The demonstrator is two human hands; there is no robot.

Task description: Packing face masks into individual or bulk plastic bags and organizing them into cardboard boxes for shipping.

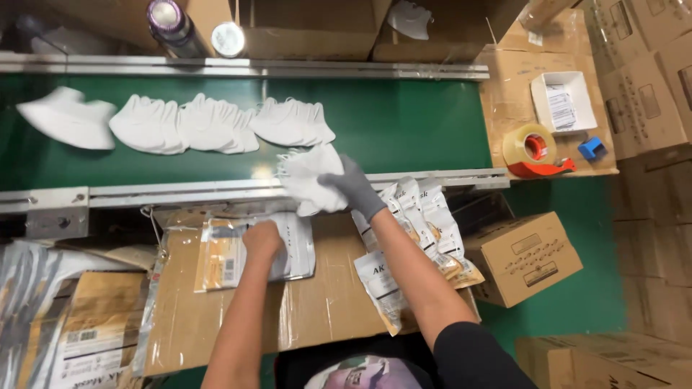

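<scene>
**Packing bench at the belt: holdings, largest to smallest**

1. Belt (404, 122): green, spanning the upper frame between two metal rails. Four loose white masks (180, 124) lie in a row on its left half.
2. Cardboard top (216, 317): lower centre, taped over and serving as the work surface.
3. Box (530, 256): closed carton, right of centre, on the green floor.
4. Pouches (425, 223): fanned stack of printed flat bags at centre right, partly under the right forearm.
5. Open pouch (299, 252): clear-fronted bag lying flat on the cardboard top, centre frame.
6. Tape dispenser (537, 151): red, with a tan roll, upper right on a cardboard shelf, beside a small white tray (569, 97) and a blue block (591, 149).
7. Right hand (353, 189): grey glove, fingers closed around a bunch of white masks, the held masks (306, 180), at the belt's near rail, centre frame.
8. Left hand (261, 241): bare, pressed down on the open pouch, fingers curled; whether it pinches the bag's edge cannot be told.

Step in hand, as judged: masks lifted off the belt and brought toward the bag. The next move appears to need the pouch mouth held apart while the bunch goes in flat.
</scene>
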